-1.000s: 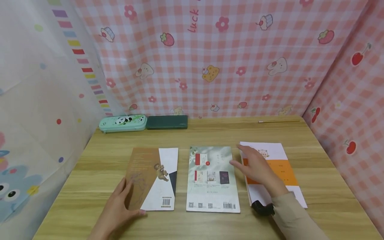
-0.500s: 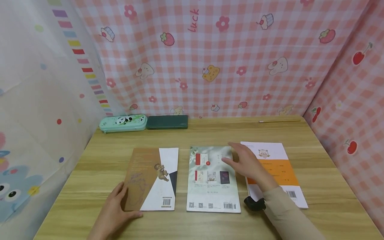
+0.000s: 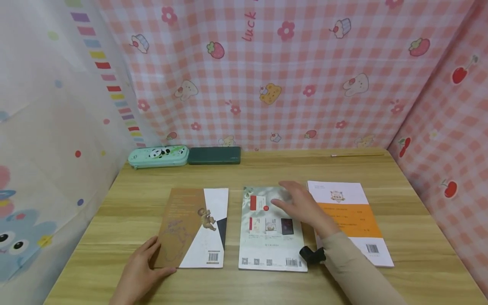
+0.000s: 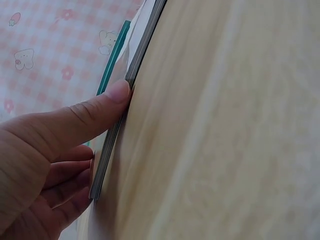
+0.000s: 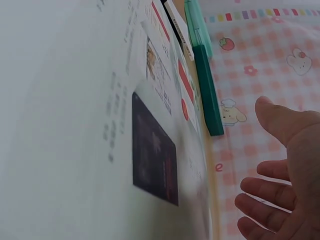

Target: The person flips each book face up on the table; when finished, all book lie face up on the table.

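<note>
In the head view, my left hand [image 3: 139,269] is at the lower left corner of a brown and white book [image 3: 194,228] lying flat. The left wrist view shows the thumb [image 4: 118,92] touching the book's bottom edge [image 4: 106,162], with the other fingers beside its left edge. My right hand [image 3: 303,207], thumb and fingers apart, hovers over the upper right of a pale green magazine [image 3: 259,250]. Nothing is in that hand [image 5: 295,175] in the right wrist view. A white and orange book [image 3: 350,218] lies to the right, partly covered by the right forearm.
A mint panda pencil case [image 3: 158,156] and a dark green case [image 3: 214,156] lie at the back left of the wooden table [image 3: 282,163]. A pencil [image 3: 356,155] lies at the back right. Checked cloth [image 3: 236,72] hangs behind. A black device [image 3: 312,255] is on the right wrist.
My right hand has moved left from the white and orange book to above the magazine. My left fingers have slid slightly outward from the brown book's cover to its corner.
</note>
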{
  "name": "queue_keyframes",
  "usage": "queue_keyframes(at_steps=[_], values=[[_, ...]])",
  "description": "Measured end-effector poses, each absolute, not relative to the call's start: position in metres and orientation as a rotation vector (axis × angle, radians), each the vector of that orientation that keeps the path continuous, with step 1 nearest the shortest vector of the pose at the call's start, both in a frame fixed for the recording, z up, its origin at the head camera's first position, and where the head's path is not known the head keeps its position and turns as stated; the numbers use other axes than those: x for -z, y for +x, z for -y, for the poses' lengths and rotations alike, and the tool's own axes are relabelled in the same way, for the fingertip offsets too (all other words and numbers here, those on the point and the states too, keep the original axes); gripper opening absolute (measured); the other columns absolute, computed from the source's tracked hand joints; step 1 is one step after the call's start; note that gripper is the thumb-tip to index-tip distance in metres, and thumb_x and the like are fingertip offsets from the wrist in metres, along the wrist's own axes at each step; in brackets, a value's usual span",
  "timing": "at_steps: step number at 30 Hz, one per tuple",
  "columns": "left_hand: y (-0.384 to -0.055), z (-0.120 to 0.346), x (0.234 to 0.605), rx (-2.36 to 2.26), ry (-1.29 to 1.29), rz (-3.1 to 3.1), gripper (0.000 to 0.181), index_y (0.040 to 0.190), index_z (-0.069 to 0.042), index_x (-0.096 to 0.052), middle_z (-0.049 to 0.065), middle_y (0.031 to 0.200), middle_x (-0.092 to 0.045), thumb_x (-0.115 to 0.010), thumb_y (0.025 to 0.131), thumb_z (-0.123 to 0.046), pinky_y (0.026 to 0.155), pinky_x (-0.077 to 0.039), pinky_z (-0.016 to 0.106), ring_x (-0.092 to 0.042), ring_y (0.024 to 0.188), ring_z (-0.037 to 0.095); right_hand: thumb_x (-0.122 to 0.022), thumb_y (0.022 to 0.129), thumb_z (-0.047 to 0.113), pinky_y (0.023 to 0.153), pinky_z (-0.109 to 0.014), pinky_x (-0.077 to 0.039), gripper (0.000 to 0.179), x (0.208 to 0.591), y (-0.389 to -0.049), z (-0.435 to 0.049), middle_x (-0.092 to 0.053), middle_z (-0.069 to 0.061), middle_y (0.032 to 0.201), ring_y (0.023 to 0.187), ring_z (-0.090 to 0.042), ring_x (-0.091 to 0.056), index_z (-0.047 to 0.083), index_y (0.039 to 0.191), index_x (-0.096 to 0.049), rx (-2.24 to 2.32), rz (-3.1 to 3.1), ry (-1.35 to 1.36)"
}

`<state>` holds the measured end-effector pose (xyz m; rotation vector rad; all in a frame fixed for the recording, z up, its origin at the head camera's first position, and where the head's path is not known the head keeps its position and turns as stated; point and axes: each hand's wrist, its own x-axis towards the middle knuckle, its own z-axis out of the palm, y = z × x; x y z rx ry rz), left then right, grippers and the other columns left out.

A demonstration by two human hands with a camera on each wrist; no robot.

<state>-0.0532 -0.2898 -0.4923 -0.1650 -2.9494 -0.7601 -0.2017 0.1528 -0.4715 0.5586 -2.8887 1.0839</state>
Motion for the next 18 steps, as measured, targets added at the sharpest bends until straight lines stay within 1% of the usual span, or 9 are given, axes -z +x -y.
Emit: queue_keyframes(at_steps=[5, 9, 13, 18], values=[[-0.052, 0.292, 0.493, 0.769, -0.178, 2.903, 0.088, 0.125, 0.018, -0.060, 0.035, 0.132, -0.057, -0.097, 0.064, -0.034, 0.097, -0.047, 0.064, -0.055, 0.119, 0.055, -0.074, 0.093, 0.041, 0.110, -0.054, -0.042, 0.069, 0.474, -0.207, -0.143, -0.055, -0.019, 0.143, 0.133, -0.037, -0.051, 0.001, 0.144, -0.053, -1.101, 2.907, 0.564], [-0.052, 0.293, 0.494, 0.772, -0.173, 2.903, 0.088, 0.125, 0.017, -0.061, 0.033, 0.131, -0.058, -0.097, 0.064, -0.035, 0.097, -0.047, 0.063, -0.056, 0.118, 0.053, -0.073, 0.093, 0.043, 0.111, -0.055, -0.041, 0.068, 0.473, -0.209, -0.135, -0.055, -0.017, 0.144, 0.134, -0.037, -0.050, 0.003, 0.145, -0.053, -1.093, 2.934, 0.561], [-0.052, 0.294, 0.494, 0.784, -0.159, 2.914, 0.089, 0.126, 0.017, -0.061, 0.033, 0.132, -0.058, -0.097, 0.064, -0.036, 0.097, -0.047, 0.064, -0.055, 0.119, 0.054, -0.071, 0.094, 0.043, 0.113, -0.054, -0.038, 0.067, 0.474, -0.214, -0.128, -0.054, -0.017, 0.145, 0.135, -0.037, -0.048, 0.002, 0.144, -0.053, -1.093, 2.937, 0.601], [-0.052, 0.294, 0.495, 0.810, -0.135, 2.919, 0.088, 0.126, 0.017, -0.060, 0.032, 0.134, -0.057, -0.097, 0.064, -0.034, 0.098, -0.047, 0.063, -0.054, 0.121, 0.053, -0.069, 0.096, 0.043, 0.115, -0.052, -0.037, 0.067, 0.476, -0.220, -0.120, -0.053, -0.015, 0.147, 0.137, -0.034, -0.047, 0.002, 0.146, -0.051, -1.148, 2.952, 0.635]])
